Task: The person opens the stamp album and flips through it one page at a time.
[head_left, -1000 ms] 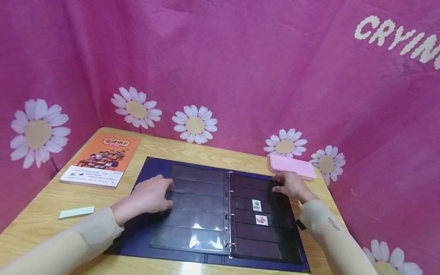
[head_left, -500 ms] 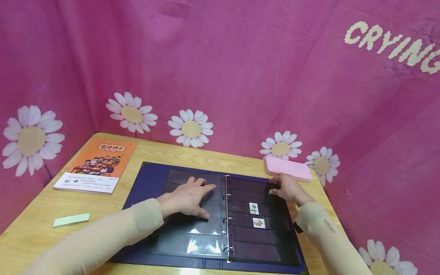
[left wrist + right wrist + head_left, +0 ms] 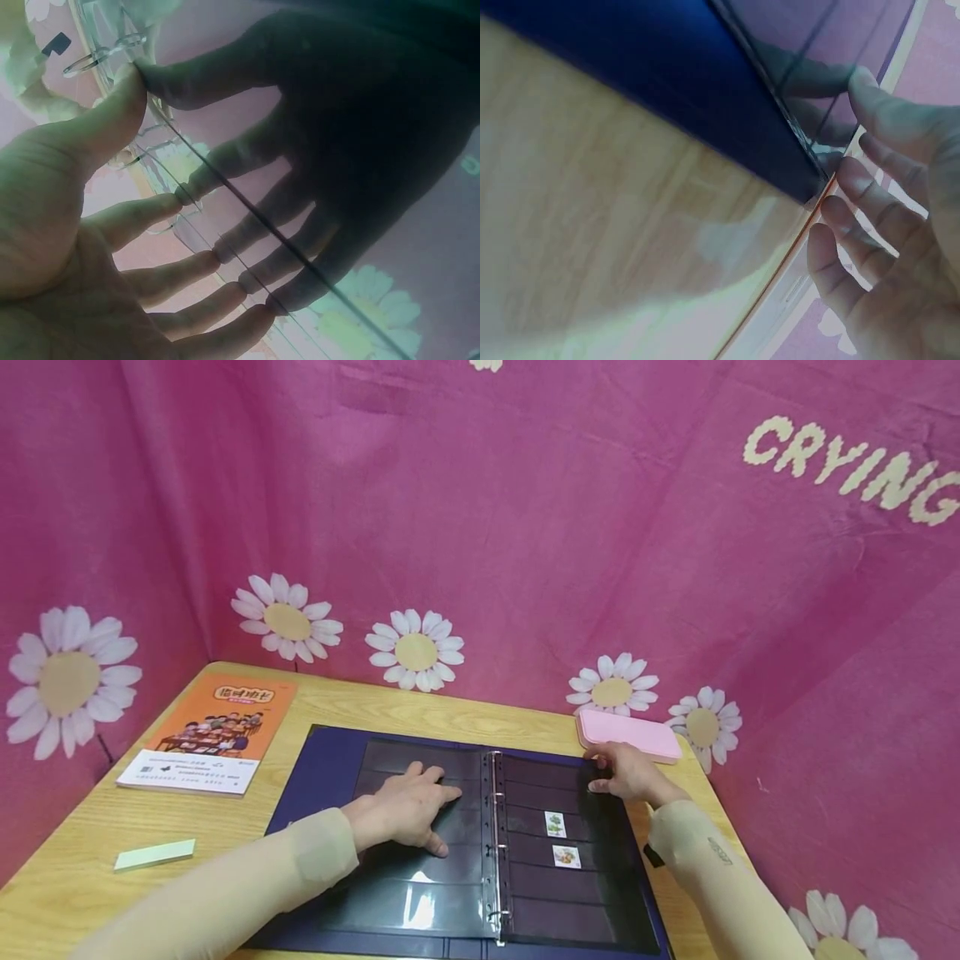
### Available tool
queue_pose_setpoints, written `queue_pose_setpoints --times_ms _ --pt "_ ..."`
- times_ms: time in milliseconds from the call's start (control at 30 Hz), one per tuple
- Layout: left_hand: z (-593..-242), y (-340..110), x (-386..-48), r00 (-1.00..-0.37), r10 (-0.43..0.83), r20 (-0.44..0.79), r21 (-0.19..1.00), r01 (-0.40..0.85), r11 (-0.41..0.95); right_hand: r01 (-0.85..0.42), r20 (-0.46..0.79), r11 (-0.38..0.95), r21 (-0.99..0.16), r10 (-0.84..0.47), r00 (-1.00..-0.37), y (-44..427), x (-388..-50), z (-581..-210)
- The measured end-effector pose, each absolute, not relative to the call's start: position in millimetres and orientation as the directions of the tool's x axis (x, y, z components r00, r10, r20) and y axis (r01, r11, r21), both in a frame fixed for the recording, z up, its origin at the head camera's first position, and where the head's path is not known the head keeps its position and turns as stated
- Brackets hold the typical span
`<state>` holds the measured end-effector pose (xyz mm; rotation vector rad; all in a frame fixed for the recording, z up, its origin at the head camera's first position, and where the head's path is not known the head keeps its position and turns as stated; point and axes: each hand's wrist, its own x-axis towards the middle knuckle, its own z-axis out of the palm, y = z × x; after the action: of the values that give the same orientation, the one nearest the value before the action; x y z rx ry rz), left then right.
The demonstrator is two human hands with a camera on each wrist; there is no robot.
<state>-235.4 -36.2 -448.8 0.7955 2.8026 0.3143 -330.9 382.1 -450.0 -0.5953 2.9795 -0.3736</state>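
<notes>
A dark blue ring-binder stamp album [image 3: 309,777] lies spread on the table, its black pocket pages on either side of metal rings [image 3: 496,847]. Two small stamps, a green one [image 3: 554,824] and an orange one [image 3: 567,857], sit in pockets of the right page. My left hand [image 3: 408,806] rests with spread fingers on the left page; the left wrist view shows its fingertips meeting their reflection in the glossy sheet. At the right page's upper outer corner is my right hand [image 3: 633,774]. Its thumb [image 3: 889,112] touches the page, while the other fingers are loosely bent beside the edge.
Behind the right hand lies a pink case [image 3: 630,733]. An orange and white book [image 3: 225,727] is at the table's back left, with a pale green strip [image 3: 154,855] nearer the front. A pink flowered cloth [image 3: 517,568] surrounds the wooden table [image 3: 360,702].
My left hand has moved right from the left page's outer edge onto the middle of that page, and its fingers have spread. The right hand stays at the upper corner.
</notes>
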Motion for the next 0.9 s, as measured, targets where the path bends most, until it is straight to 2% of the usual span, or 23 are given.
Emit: queue_pose_setpoints --times_ms 167,433,600,800,900 --pt "-453 -35 -236 -0.833 0.536 -0.142 0.241 0.496 0.834 -0.347 -0.045 0.883 -0.314 -0.379 -0.924 387 -335 -449" --pt "-441 -35 -226 -0.844 0.514 -0.152 0.215 0.479 0.851 -0.213 -0.014 0.894 -0.393 -0.238 -0.971 383 -333 -448" --pt "-442 -36 -227 -0.844 0.514 -0.151 0.214 0.48 0.851 -0.278 0.082 0.902 -0.331 -0.266 -0.96 380 -332 -446" --pt "-444 -36 -228 -0.846 0.51 -0.155 0.212 0.476 0.854 -0.436 0.294 0.88 -0.189 -0.373 -0.88 379 -327 -442" --pt "-444 -36 -228 -0.844 0.513 -0.154 0.212 0.479 0.852 -0.426 0.316 0.87 -0.247 -0.344 -0.884 381 -323 -443"
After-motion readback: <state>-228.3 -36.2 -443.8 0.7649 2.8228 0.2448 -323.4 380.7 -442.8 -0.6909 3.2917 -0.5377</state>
